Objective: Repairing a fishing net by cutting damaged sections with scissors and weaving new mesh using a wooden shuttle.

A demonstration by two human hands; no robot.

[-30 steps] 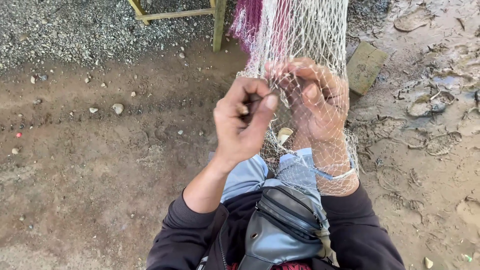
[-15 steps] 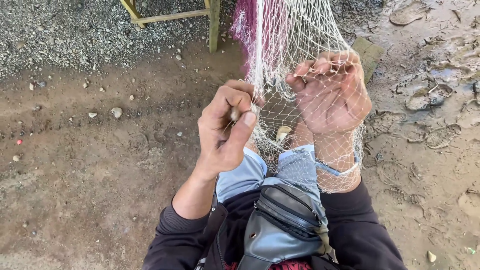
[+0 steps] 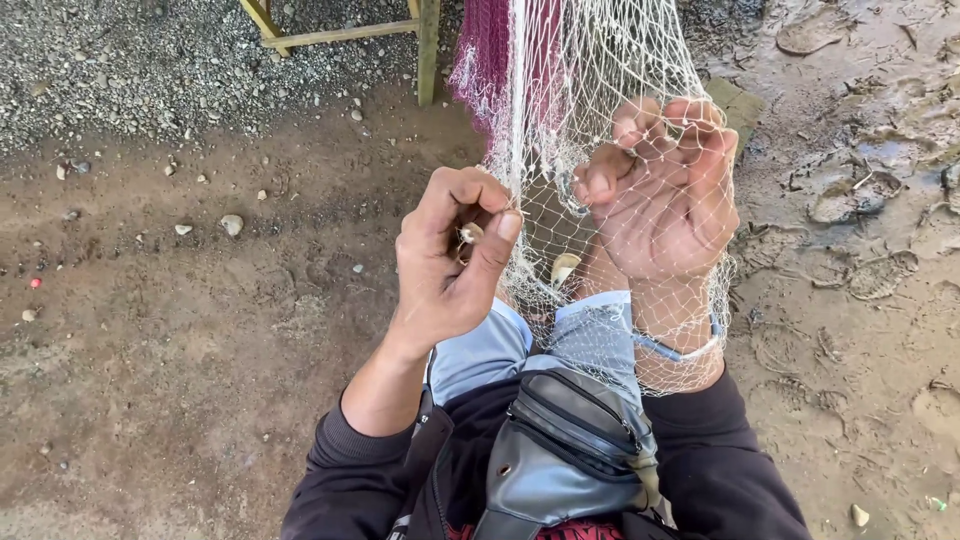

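Net-mending step in hand: left hand (image 3: pixel 450 265) pinches a small pale tool (image 3: pixel 468 232) against the white net (image 3: pixel 600 90), right hand (image 3: pixel 665 190) clenched in its mesh; next likely needs held tension.

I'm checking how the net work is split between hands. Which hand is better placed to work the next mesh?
Probably the left hand: it is free outside the net, pinching a small pale tool right at the mesh. The right hand is draped under the netting, fingers hooked through it, holding it taut.
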